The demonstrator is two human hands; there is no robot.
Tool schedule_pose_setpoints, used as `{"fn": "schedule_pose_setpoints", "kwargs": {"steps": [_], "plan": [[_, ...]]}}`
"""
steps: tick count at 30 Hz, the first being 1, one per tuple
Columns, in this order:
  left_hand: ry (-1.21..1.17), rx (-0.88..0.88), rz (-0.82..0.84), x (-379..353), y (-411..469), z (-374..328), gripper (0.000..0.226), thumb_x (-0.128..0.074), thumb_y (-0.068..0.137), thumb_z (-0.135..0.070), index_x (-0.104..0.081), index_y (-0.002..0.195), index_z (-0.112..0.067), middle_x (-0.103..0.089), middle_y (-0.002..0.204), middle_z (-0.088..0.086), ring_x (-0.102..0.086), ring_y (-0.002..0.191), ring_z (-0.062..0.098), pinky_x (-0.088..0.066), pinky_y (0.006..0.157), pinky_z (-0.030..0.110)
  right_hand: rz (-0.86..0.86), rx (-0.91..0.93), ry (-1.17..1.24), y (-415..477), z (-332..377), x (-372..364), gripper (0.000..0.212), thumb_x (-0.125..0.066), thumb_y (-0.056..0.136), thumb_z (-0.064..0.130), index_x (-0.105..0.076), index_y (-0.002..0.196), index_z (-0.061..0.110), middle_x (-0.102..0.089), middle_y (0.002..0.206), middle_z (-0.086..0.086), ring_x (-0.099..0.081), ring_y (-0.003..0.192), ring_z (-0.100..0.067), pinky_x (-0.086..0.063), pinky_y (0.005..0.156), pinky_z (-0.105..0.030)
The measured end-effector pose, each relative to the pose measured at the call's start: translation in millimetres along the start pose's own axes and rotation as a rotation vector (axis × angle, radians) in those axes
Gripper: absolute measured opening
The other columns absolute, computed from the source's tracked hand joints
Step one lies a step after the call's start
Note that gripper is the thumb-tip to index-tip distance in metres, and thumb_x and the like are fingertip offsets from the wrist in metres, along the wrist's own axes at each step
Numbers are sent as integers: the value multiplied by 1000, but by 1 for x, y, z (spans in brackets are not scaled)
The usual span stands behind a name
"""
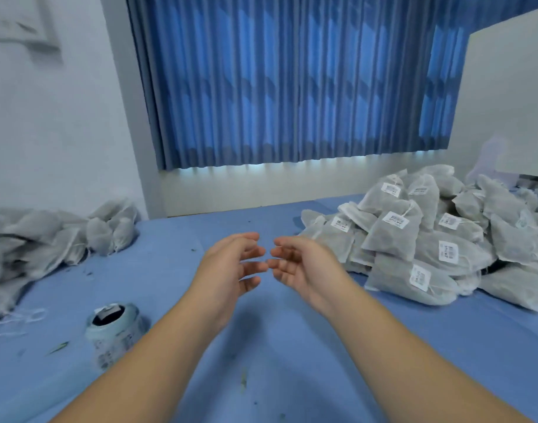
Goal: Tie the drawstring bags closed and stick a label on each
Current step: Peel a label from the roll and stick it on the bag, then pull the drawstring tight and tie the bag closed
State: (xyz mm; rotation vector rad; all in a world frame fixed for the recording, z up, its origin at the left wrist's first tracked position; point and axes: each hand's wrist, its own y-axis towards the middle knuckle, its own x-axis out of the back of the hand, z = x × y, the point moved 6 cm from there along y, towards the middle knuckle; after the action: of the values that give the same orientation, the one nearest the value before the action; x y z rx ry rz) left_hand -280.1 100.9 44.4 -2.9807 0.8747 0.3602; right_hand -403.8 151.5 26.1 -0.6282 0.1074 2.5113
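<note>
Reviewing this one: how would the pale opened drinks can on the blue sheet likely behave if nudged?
The pale opened drinks can stands upright on the creased blue sheet, so it probably tips easily. Round-sided, it would likely roll once down.

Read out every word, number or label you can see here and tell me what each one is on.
No text here can be quoted.
White labels on the drawstring bags piled at right: a barcode and a short printed line each, too blurred to read.
Drink can: small print on its side, too blurred to read.
Bags piled at left: no labels visible.
</note>
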Motion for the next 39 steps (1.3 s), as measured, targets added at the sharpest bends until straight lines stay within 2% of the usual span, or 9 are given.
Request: {"fn": "schedule_pose_setpoints", "kwargs": {"steps": [5, 9, 13, 17, 21, 24, 28, 33, 39], "plan": [[233, -7, -111, 96, -17, -20, 14, -56, 93, -14, -68, 98, -18, -67, 83, -1, -63, 61, 11, -47, 62, 27, 143, -12, -112, -5, -54, -86, 11, -58, 90, 9, -64, 97, 3, -68, 83, -12, -68, 62, -20, -52, 55, -25], [426, 6, -221, 175, -27, -31, 13, -56, 94, -18, -68, 96, -19, -68, 90, -1, -63, 65, 12, -47, 63, 26, 180, 94, -297, -7, -82, -137, 10, -58, 89, 7, -67, 88, 12, -72, 82, -4, -70, 66, -12, -53, 58, -22], [700, 25, -317, 247, -39, -35, 14, -53, 93, -18, -68, 93, -16, -67, 90, 0, -63, 69, 13, -47, 61, 25, 159, 253, -463, -7, -106, -178, 18, -59, 86, 8, -67, 82, 24, -71, 87, 5, -68, 85, -11, -52, 77, -27], [1066, 22, -390, 303, -42, -39, 15, -51, 92, -20, -66, 89, -16, -68, 88, 0, -62, 73, 17, -44, 60, 24, 214, 635, -847, -20, -126, -196, 15, -61, 89, 15, -65, 95, 28, -58, 96, 25, -53, 93, 13, -36, 80, -3], [1269, -68, -484, 341, -39, -55, 12, -51, 90, -16, -63, 93, -20, -61, 103, -3, -55, 83, 12, -44, 71, 27, 390, 721, -1052, -23, -144, -200, 19, -60, 90, 25, -66, 107, 25, -58, 106, 21, -49, 100, 14, -31, 82, 1], [1379, -166, -628, 363, -39, -75, 22, -50, 92, -23, -62, 109, -18, -49, 119, 3, -56, 93, 24, -47, 84, 36, 415, 721, -1056, -23, -148, -198, 19, -62, 89, 26, -66, 107, 25, -58, 108, 23, -51, 105, 10, -32, 85, -2], [1748, -281, -783, 376, -46, -105, 29, -51, 90, -24, -61, 116, -15, -45, 126, 6, -54, 103, 29, -39, 67, 34, 426, 712, -1125, -22, -155, -203, 21, -63, 88, 32, -66, 109, 28, -52, 113, 30, -52, 109, 4, -36, 102, -26], [2080, -13, -815, 400, -38, -117, 42, -49, 90, -26, -51, 131, -25, -24, 149, 8, -46, 116, 32, -31, 71, 35, 420, 704, -1168, -23, -158, -204, 24, -63, 87, 37, -66, 110, 31, -48, 115, 33, -53, 112, -4, -35, 105, -35], [2018, 213, -738, 417, -28, -123, 40, -50, 89, -24, -51, 128, -17, -41, 129, 4, -45, 111, 29, -38, 72, 37, 424, 642, -1190, -21, -160, -202, 29, -59, 88, 42, -64, 115, 32, -46, 119, 31, -49, 118, -11, -34, 105, -31]]}}
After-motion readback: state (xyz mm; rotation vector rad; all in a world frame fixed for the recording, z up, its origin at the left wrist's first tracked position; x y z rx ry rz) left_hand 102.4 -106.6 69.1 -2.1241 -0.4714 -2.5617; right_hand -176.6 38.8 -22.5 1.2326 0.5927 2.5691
